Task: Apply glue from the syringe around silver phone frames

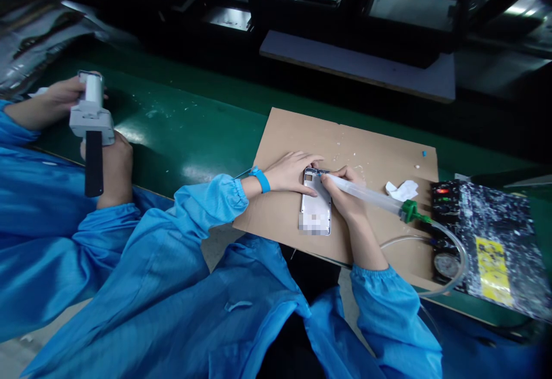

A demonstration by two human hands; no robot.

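A phone housing (317, 202), pale inside with a dark strip along its top edge, lies on a cardboard sheet (276, 137). My left hand (293, 173) steadies it, fingers at the top edge and thumb along the left side. In my right hand (347, 198) is a dispensing syringe (366, 192), held like a pen, its tip at the housing's upper right. A green cap (409, 211) closes the syringe's rear, and a clear hose (459, 247) runs from it. The lower housing is blurred out by pixels.
To the right stands a speckled control box (509, 252) with a gauge (446, 265). Crumpled white paper (402, 190) and a tiny blue piece (424, 153) lie on the cardboard. At left, a co-worker's hands (116, 160) hold a grey-white device (91, 117). Dark racks (302, 14) line the back.
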